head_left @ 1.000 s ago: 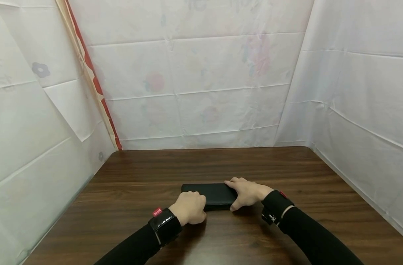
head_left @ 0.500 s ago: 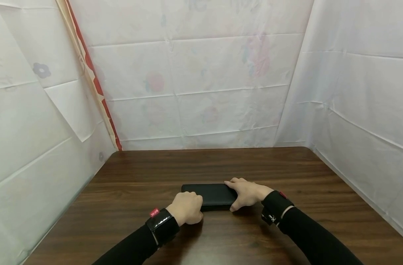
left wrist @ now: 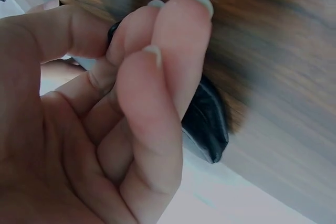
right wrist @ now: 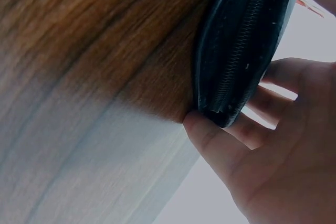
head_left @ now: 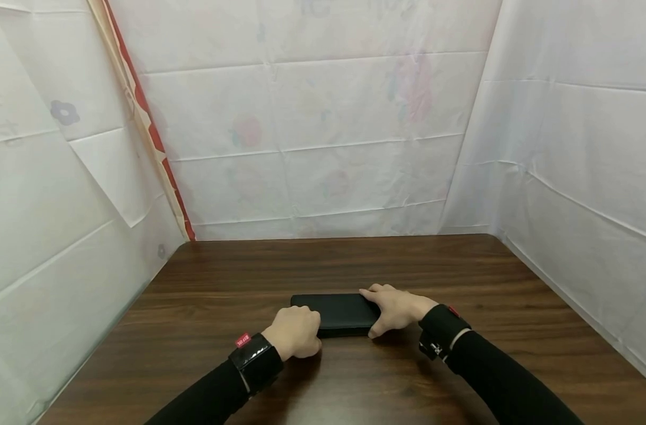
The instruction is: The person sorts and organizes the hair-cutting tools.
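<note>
Black zip pouch (head_left: 338, 311) lies flat on the dark wooden table (head_left: 461, 271), near the front edge and about midway across, in the head view. Left hand (head_left: 296, 333) sits at the pouch's near left corner, fingers curled under into a loose fist, knuckles up; right hand (head_left: 397, 308) clasps the right end, fingers on the far edge and thumb on the near edge. White creased sheets (head_left: 323, 136) wall in the table on three sides, with a red-edged strip (head_left: 147, 130) hanging at the left.

Over to the left wrist view: the left hand (left wrist: 115, 129) has its fingers (left wrist: 152, 87) curled tight together, and the pouch (left wrist: 207, 124) shows just behind them, touching; whether they really pinch it, I cannot tell.

Right wrist view now: the pouch's zipped end (right wrist: 241, 45) is close up, the right hand (right wrist: 262, 145) closed around it, its thumb tip (right wrist: 197, 124) pressed at the corner against the table (right wrist: 94, 45).
</note>
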Tool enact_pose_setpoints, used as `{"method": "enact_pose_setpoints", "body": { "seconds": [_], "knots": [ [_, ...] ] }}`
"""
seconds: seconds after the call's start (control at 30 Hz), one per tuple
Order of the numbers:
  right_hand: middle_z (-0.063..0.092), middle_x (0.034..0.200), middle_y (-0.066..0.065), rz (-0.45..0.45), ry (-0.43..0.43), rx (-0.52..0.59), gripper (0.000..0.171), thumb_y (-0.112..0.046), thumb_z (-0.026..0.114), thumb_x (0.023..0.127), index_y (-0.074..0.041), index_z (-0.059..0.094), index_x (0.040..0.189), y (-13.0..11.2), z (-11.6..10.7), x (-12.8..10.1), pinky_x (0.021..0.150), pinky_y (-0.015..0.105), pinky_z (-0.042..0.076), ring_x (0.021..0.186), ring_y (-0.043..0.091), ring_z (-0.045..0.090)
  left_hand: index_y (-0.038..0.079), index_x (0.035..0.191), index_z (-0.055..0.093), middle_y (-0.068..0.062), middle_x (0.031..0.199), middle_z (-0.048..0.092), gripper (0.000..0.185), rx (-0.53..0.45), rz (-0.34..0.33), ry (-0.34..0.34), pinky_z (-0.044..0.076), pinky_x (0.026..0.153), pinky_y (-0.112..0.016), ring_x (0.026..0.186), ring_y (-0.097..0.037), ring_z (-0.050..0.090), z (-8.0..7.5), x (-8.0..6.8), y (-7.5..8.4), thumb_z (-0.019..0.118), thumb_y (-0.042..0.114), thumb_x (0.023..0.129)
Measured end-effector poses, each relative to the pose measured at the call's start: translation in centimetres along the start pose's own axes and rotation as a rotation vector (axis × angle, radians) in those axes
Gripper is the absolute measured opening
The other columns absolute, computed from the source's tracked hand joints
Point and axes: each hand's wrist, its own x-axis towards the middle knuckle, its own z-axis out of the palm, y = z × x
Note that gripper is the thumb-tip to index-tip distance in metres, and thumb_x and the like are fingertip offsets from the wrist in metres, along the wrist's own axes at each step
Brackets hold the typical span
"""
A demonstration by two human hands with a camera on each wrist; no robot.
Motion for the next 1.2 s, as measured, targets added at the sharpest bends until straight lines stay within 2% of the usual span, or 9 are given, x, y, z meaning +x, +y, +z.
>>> {"method": "enact_pose_setpoints", "body": {
  "seconds": [0.27, 0.67, 1.0, 1.2],
  "knots": [
    [0.035, 0.158, 0.011, -0.014, -0.008, 0.012, 0.095, -0.033, 0.084, 0.081, -0.011, 0.034, 0.16, 0.09, -0.11, -0.01, 0.105, 0.049, 0.041, 0.141, 0.031, 0.037, 0.014, 0.067, 0.056, 0.004, 0.06, 0.046, 0.025, -0.004, -0.016, 0.003, 0.038, 0.049, -0.03, 0.051, -0.011, 0.039, 0.1, -0.29, -0.55, 0.072, 0.015, 0.086],
    [0.035, 0.157, 0.011, -0.018, -0.006, 0.004, 0.094, -0.033, 0.083, 0.082, -0.011, 0.034, 0.16, 0.05, -0.04, 0.01, 0.105, 0.049, 0.041, 0.14, 0.031, 0.038, 0.012, 0.076, 0.062, 0.003, 0.065, 0.051, 0.018, -0.029, -0.031, -0.019, 0.043, 0.051, -0.031, 0.053, -0.012, 0.046, 0.11, -0.27, -0.82, 0.073, 0.018, 0.087],
    [0.034, 0.158, 0.011, -0.017, -0.006, 0.007, 0.095, -0.032, 0.083, 0.082, -0.011, 0.034, 0.16, 0.02, -0.24, -0.18, 0.106, 0.051, 0.041, 0.142, 0.032, 0.036, 0.011, 0.076, 0.065, 0.002, 0.064, 0.055, 0.018, -0.081, -0.061, -0.033, 0.046, 0.051, -0.031, 0.049, -0.013, 0.052, -0.01, -0.26, -1.02, 0.075, 0.02, 0.088],
    [0.036, 0.157, 0.012, -0.027, -0.004, 0.013, 0.095, -0.033, 0.084, 0.081, -0.01, 0.034, 0.159, -0.01, -0.15, -0.19, 0.105, 0.052, 0.041, 0.141, 0.031, 0.038, 0.012, 0.073, 0.063, 0.003, 0.062, 0.053, 0.02, -0.066, -0.055, -0.034, 0.044, 0.049, -0.03, 0.05, -0.013, 0.05, 0.02, -0.33, -1.0, 0.075, 0.019, 0.087]
  ]
}}
